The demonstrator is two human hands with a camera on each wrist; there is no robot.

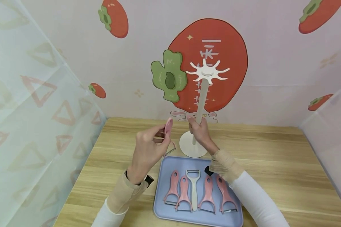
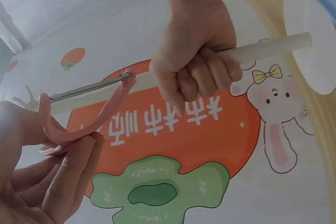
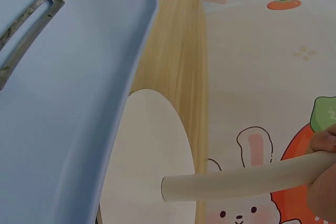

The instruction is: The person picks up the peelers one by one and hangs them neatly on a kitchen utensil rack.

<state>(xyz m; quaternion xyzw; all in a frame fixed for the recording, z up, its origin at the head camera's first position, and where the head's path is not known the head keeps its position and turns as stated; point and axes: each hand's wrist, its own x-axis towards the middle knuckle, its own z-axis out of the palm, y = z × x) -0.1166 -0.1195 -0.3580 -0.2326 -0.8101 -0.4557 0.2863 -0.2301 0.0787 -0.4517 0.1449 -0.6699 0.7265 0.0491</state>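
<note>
A pink peeler (image 1: 169, 126) is pinched by its handle between the thumb and fingers of my left hand (image 1: 149, 149), left of the stand and above the table. In the left wrist view the U-shaped head and metal blade of the peeler (image 2: 86, 124) point up and away from the fingers. My right hand (image 1: 200, 129) grips the pole of a white stand (image 1: 203, 101) low down, above its round base (image 1: 191, 151). Curved prongs (image 1: 207, 72) spread from the top of the stand. The right wrist view catches the pole (image 3: 236, 182) with only a bit of the hand.
A blue tray (image 1: 199, 219) lies in front of the stand, holding several pink peelers (image 1: 208, 192) and one white peeler (image 1: 194, 189). Behind the wooden table (image 1: 272, 157) stands a backdrop (image 1: 272, 63) printed with persimmons.
</note>
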